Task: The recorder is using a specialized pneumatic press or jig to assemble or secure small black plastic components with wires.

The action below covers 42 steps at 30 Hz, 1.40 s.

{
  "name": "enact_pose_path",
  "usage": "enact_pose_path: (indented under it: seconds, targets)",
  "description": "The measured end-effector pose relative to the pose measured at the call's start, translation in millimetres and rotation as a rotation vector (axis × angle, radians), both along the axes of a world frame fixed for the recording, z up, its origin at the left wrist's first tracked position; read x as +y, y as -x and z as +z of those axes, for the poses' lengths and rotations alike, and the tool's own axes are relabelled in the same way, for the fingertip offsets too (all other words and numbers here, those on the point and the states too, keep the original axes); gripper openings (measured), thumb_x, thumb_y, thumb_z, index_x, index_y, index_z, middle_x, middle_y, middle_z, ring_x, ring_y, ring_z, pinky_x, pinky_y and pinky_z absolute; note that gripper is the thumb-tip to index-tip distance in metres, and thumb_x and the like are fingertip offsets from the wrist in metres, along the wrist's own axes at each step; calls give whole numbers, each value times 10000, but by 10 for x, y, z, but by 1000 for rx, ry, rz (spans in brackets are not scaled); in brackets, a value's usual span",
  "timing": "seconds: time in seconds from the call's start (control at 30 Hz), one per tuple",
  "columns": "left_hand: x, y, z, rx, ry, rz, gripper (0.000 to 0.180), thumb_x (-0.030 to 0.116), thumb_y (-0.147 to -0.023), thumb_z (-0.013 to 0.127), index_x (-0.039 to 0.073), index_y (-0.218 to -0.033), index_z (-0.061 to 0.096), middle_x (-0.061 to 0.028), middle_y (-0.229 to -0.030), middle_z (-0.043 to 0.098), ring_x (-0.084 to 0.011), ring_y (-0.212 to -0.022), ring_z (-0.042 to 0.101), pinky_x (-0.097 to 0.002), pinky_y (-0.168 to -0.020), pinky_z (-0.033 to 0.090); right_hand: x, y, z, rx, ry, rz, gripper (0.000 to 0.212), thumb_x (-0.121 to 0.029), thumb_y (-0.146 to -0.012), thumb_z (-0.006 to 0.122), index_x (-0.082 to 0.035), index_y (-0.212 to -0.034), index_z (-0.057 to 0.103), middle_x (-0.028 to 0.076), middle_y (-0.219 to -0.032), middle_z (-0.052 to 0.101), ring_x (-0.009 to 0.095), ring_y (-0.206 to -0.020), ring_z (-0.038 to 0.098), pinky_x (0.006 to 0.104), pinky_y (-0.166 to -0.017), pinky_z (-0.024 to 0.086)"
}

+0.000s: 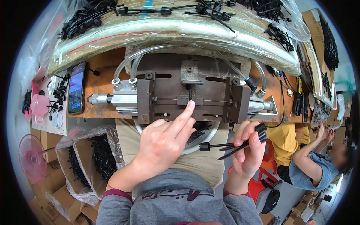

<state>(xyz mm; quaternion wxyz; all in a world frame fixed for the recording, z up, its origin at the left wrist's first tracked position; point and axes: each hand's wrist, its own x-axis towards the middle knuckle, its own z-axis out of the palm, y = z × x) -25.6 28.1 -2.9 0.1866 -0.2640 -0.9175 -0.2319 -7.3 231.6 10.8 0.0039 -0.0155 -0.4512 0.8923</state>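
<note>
My left hand (165,139) reaches over the brown metal fixture (168,86), its index finger stretched out. That fingertip touches the lower end of a small black stemmed part (189,92), which stands at the middle block below an upper bracket (190,73). The other fingers of this hand are partly bent and hold nothing that I can see. At the right, my right hand (247,150) is closed around several black plastic stemmed parts (228,146) with ribbed heads, their stems pointing left. Fingers hide part of the bunch.
Silver pneumatic cylinders (125,102) with clear hoses flank the fixture. Behind it, a plastic-wrapped padded ledge (168,32) carries more black parts. A phone (77,88) leans at the left, above a pink fan (33,158) and lined boxes (88,161). A co-worker (313,165) sits at the right.
</note>
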Motion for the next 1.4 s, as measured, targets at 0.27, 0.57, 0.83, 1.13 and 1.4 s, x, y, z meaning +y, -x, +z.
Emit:
enact_pose_path:
  seconds: [0.27, 0.57, 0.83, 1.13, 1.4]
  targets:
    - [-17, 26, 28, -57, -127, -45, 302, 134, -672, 800, 35, -935, 690, -101, -1165, 675, -177, -645, 618, -252, -590, 482, 54, 31, -25, -28, 122, 43, 237, -204, -962, 558, 10, -865, 532, 130, -798, 580, 38, -433, 388, 154, -402, 322]
    - [-134, -202, 230, -510, -721, -433, 307, 88, -647, 850, -3, -915, 730, -165, -957, 718, -225, -791, 712, -283, -680, 567, -23, 33, -49, -35, 157, 110, 244, -201, -977, 537, 27, -894, 553, 162, -869, 602, 44, -457, 422, 160, -407, 349]
    - [-72, -221, 62, -183, -478, -54, 293, 31, -682, 801, -9, -958, 710, -160, -1075, 667, -206, -770, 676, -305, -645, 567, -1, 27, -34, 184, -229, -298, 193, -129, -939, 597, 62, -955, 616, 113, -1038, 487, 116, -633, 505, 226, -567, 441]
    - [12, -53, -49, 6, -27, 4, 273, 75, -684, 770, 16, -940, 698, -133, -1196, 656, -169, -655, 637, -265, -577, 486, -127, -66, -25, 337, -753, -514, 179, 21, -789, 723, 14, -950, 647, 116, -987, 531, 151, -716, 579, 225, -590, 500]
    - [7, -27, -24, -34, -16, 20, 260, 87, -694, 770, 30, -938, 699, -107, -1209, 655, -156, -605, 622, -255, -556, 464, -126, -131, -83, 538, -1265, -606, 180, 38, -769, 713, -14, -930, 651, 134, -1006, 544, 158, -780, 583, 249, -622, 504]
